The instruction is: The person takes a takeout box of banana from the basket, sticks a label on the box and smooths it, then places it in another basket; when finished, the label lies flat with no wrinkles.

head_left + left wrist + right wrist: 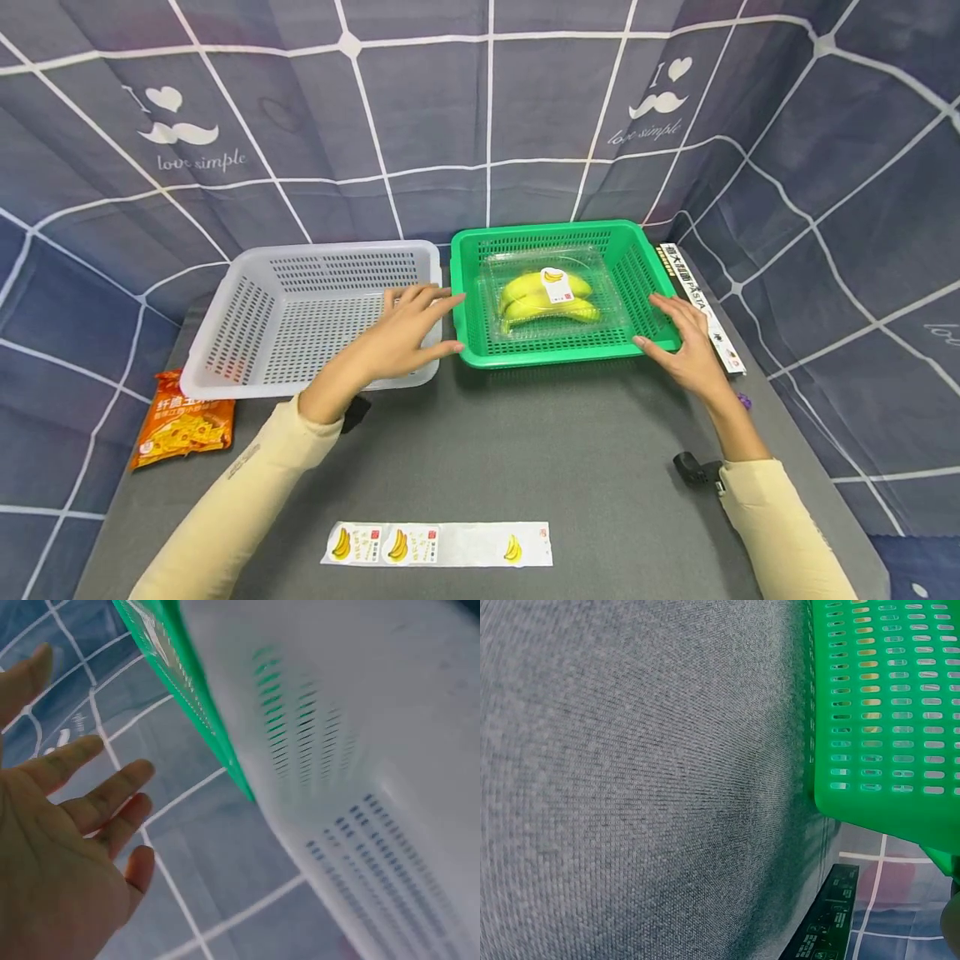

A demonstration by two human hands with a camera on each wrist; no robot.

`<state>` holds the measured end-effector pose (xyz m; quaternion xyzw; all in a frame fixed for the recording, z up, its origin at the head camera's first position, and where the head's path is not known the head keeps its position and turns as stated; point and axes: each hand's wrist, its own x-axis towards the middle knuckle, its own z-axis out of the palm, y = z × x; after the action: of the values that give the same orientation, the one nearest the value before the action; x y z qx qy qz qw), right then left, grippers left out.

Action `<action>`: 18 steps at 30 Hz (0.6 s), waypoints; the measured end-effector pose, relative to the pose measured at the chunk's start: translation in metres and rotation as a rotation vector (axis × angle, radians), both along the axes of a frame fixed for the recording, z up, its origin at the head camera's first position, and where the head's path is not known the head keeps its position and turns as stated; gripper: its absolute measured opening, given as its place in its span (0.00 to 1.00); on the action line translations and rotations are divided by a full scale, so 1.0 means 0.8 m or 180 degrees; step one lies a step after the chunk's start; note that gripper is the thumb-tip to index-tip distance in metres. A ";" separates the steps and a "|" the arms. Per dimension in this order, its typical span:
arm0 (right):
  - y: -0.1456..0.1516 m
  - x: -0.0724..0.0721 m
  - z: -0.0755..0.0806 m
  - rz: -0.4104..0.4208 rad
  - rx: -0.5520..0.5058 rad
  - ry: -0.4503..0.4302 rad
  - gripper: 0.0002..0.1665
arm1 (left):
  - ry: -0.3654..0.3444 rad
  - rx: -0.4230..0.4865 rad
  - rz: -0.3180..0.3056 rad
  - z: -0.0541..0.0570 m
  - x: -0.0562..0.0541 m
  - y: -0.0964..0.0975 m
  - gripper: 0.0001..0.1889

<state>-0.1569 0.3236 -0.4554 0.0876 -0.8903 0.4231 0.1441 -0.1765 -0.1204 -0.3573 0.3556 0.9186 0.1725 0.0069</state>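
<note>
A green basket [551,361] stands at the back of the table, holding a clear plastic box [611,312] of bananas [525,289]. On the box's lid is a white banana sticker [557,285]. My left hand [405,333] hovers by the basket's left side with fingers extended, over the edge of a white basket [330,250]; its palm [60,862] holds nothing in the left wrist view. At the right front corner of the green basket is my right hand [688,350], fingers spread at the rim. Whether either hand touches the basket, I cannot tell.
Left of the white basket lies an orange snack bag [183,423]. A long pasta box [701,304] lies right of the green basket. A backing strip [472,546] with banana stickers lies near the front of the grey table [495,450]. Gridded curtains [427,108] hang behind and beside.
</note>
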 end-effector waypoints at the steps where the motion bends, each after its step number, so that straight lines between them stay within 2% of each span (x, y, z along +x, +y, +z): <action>1: 0.000 -0.001 0.001 -0.0002 0.0011 -0.0008 0.42 | 0.0024 0.0058 0.0047 -0.006 0.013 -0.010 0.36; 5: -0.002 -0.004 0.005 0.0026 0.0031 -0.0043 0.41 | 0.0138 0.0242 0.0251 -0.037 0.061 -0.046 0.36; 9: -0.002 -0.005 0.005 0.0044 0.0033 -0.0035 0.41 | 0.0235 0.0367 0.0463 -0.064 0.097 -0.072 0.39; 13: -0.001 -0.003 0.003 0.0025 0.0022 -0.0022 0.41 | 0.0272 0.0482 0.0649 -0.080 0.119 -0.088 0.44; 18: 0.001 -0.001 -0.001 0.0043 0.0022 0.0004 0.41 | 0.0213 0.0619 0.0670 -0.090 0.137 -0.098 0.44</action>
<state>-0.1576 0.3247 -0.4565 0.0943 -0.8910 0.4209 0.1414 -0.0673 -0.1985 -0.4297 0.2619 0.9294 0.2485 -0.0764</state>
